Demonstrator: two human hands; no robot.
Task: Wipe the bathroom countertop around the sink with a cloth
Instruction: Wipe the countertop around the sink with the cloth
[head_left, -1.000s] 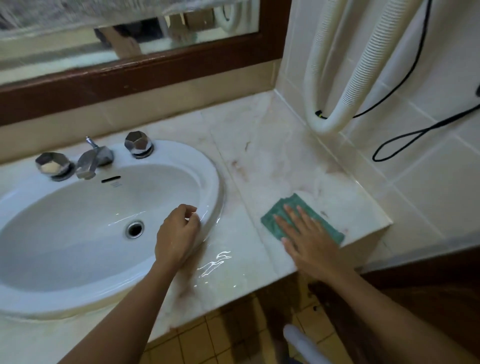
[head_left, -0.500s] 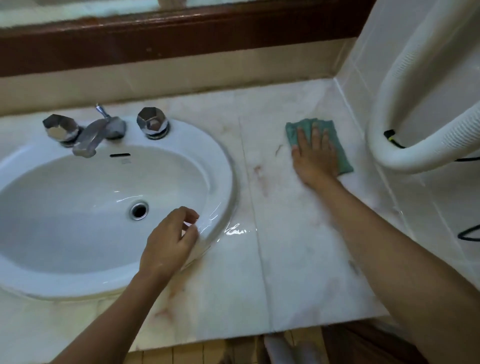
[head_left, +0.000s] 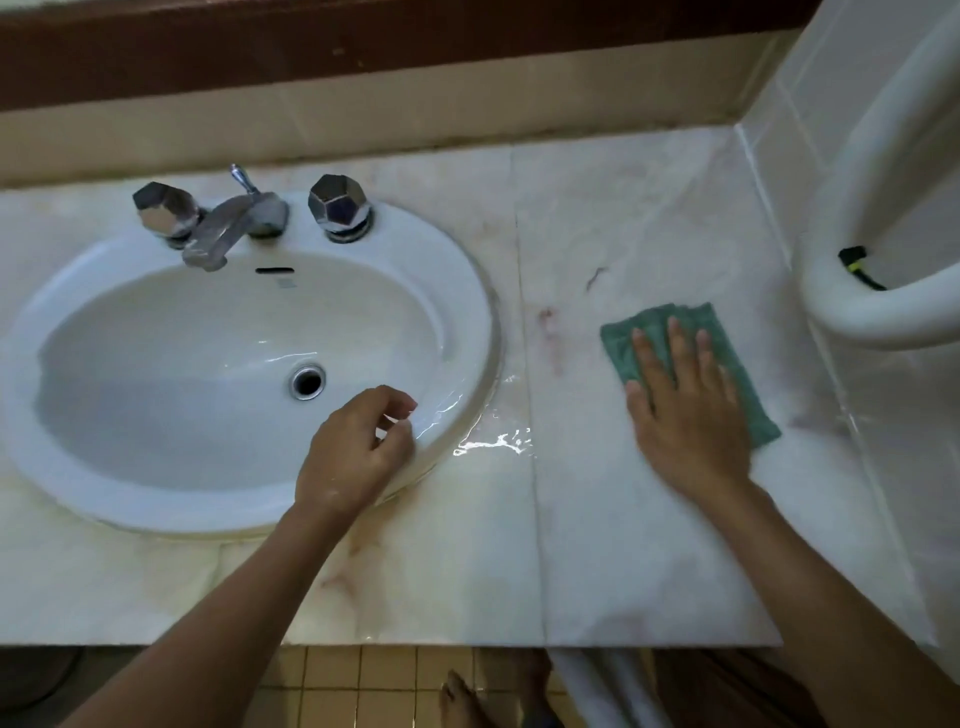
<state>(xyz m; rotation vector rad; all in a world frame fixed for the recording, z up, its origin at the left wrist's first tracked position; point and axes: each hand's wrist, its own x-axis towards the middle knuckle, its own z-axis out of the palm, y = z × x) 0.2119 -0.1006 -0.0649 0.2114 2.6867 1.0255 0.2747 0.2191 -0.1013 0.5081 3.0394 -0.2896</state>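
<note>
A folded green cloth (head_left: 623, 343) lies flat on the pale marble countertop (head_left: 597, 545), right of the white oval sink (head_left: 467, 291). My right hand (head_left: 685, 410) presses down on the cloth with fingers spread and flat, covering most of it. My left hand (head_left: 353, 452) rests on the sink's front right rim, fingers loosely curled, holding nothing. A small puddle of water (head_left: 493, 441) glistens on the counter just right of the rim.
A chrome faucet (head_left: 234, 228) with two faceted knobs (head_left: 340, 205) stands at the sink's back. A thick white corrugated hose (head_left: 852, 312) hangs over the counter's right side against the tiled wall. Reddish stains (head_left: 545, 317) mark the marble. The counter's front edge drops to a tiled floor.
My right hand has slid the cloth from the back of the counter toward me, after pushing it away from the front edge. My left hand has stayed on the sink rim.
</note>
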